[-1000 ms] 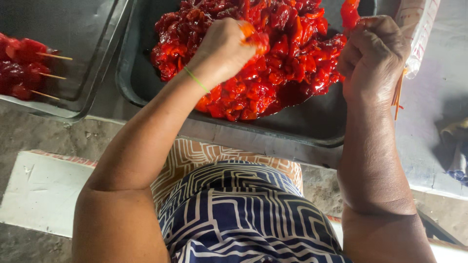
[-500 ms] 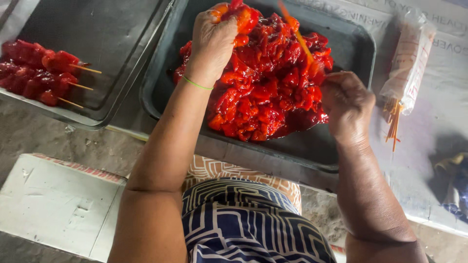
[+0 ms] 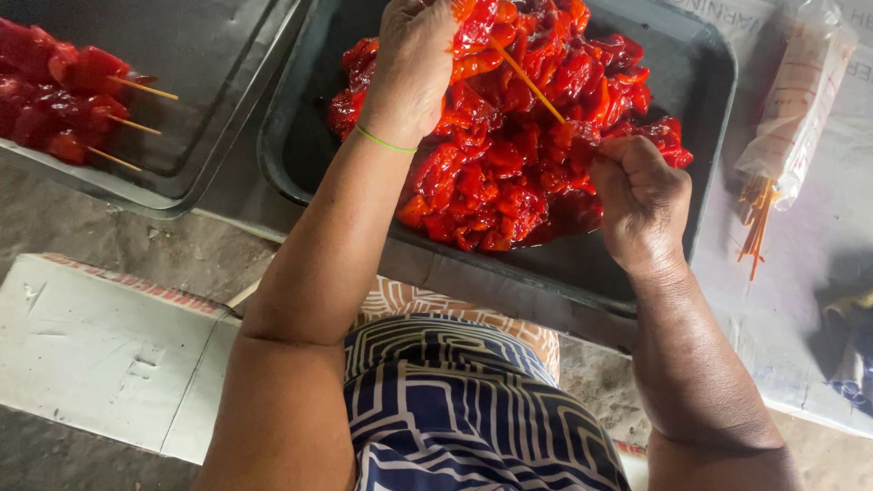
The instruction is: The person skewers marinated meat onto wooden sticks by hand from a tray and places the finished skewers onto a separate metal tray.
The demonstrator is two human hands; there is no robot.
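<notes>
Left hand: the left hand (image 3: 414, 59), top centre of the frame, grips a piece of red marinated meat (image 3: 475, 27).
Right hand: the right hand (image 3: 641, 195), centre right, is clenched round a thin wooden skewer (image 3: 527, 80) that slants up towards the piece.
Tray: a dark tray (image 3: 709, 109) holds the meat heap (image 3: 509, 173).
Upper left: finished skewers (image 3: 64, 95) lie in a second tray (image 3: 195, 136).
Right edge: a plastic bag of spare sticks (image 3: 791, 118).

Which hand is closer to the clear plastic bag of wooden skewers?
The right hand, over the dark tray's right side, just left of the clear plastic bag of wooden skewers; the left hand is farther left.
</notes>
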